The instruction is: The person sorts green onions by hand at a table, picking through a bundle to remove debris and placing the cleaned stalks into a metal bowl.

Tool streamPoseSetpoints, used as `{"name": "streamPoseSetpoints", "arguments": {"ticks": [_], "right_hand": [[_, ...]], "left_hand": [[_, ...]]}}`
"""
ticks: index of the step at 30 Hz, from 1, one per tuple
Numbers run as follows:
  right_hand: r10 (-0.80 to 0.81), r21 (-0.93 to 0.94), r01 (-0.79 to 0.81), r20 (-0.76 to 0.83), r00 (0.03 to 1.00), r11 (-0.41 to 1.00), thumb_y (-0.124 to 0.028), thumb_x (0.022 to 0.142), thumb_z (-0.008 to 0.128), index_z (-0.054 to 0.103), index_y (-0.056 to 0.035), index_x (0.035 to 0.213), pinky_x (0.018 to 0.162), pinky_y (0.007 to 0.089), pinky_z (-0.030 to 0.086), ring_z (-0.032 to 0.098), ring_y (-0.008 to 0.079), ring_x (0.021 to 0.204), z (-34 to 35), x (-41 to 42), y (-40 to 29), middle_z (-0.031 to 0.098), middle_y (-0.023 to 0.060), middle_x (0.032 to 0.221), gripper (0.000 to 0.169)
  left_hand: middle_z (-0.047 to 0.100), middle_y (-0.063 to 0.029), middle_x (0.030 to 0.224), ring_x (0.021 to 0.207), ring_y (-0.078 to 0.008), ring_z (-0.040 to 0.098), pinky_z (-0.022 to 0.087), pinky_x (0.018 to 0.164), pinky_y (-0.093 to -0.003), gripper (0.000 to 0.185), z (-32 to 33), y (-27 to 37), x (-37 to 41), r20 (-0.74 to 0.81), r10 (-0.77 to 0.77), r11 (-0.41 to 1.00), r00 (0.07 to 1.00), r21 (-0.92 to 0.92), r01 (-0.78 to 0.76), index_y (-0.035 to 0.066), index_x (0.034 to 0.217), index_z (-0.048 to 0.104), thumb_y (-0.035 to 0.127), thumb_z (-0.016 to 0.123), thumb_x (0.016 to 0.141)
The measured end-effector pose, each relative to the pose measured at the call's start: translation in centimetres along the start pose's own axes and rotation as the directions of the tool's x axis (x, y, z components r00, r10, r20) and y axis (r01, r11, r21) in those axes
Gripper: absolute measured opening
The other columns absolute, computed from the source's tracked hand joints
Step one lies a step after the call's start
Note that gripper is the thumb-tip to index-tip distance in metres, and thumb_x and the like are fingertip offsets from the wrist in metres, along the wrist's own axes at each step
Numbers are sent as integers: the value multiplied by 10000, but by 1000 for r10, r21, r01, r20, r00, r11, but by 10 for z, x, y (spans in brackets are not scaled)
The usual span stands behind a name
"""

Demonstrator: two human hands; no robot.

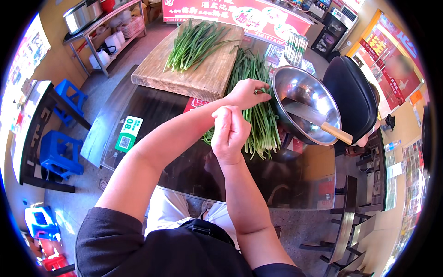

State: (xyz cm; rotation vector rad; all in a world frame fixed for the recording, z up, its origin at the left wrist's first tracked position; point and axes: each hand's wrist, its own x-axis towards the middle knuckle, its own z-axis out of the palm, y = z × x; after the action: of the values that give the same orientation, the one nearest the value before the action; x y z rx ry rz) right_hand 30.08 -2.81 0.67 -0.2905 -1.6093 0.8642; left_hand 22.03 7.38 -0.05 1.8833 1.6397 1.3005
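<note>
A large pile of garlic chives [258, 119] lies on the dark glass-topped table [187, 173]. Over its middle, my left hand [248, 92] reaches with curled fingers, close to the bowl's rim; its grip on any stalks is unclear. My right hand [231, 133] is a closed fist beside the pile's lower left, nothing visibly sticking out of it; its inside is hidden. Another bunch of garlic chives [193, 46] rests on the thick wooden chopping board [152, 71]. Right of the pile, a steel bowl [303, 81] holds a cleaver [304, 112], its wooden handle over the rim.
A container of wrapped chopsticks [296, 48] stands behind the bowl. A black chair back [349, 93] is right of it. A green-and-white card [128, 134] lies on the table's left. Blue stools [60, 152] stand left, near a metal shelf [90, 31] bearing a large pot [82, 15].
</note>
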Motion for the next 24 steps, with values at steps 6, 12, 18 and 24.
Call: {"name": "streamPoseSetpoints", "arguments": {"ticks": [6,12,18,24], "right_hand": [[50,149,-31,-125,991,988,-40,923,459,552,21,762,513,248,397,488,130,515,-8,6,5,548,68,632,196],[42,121,-19,-191,981,992,-197,988,417,511,-7,794,464,192,294,388,28,512,-17,12,1,499,-3,697,288],[103,196,-38,-334,937,980,-222,989,416,544,-14,879,498,200,303,395,48,537,-31,27,-5,440,-14,592,268],[313,679,-188,-65,948,709,-89,915,544,572,-20,1036,531,215,380,475,82,579,-57,42,-19,538,33,681,142]], "left_hand": [[680,-46,809,708,-94,642,525,621,-232,261,3,4,1,43,-239,929,970,-282,241,15,1013,679,235,643,877],[682,-87,713,648,-108,650,515,619,-256,236,-15,9,-15,-163,-138,940,977,-332,77,18,941,700,231,658,847],[690,-60,780,680,-87,642,516,600,-231,199,-51,28,-43,-299,-75,919,951,-390,-50,0,997,684,145,637,870],[667,-29,838,733,-84,620,508,631,-215,219,-82,26,-69,-293,-197,872,936,-489,31,8,1040,663,172,606,906]]}}
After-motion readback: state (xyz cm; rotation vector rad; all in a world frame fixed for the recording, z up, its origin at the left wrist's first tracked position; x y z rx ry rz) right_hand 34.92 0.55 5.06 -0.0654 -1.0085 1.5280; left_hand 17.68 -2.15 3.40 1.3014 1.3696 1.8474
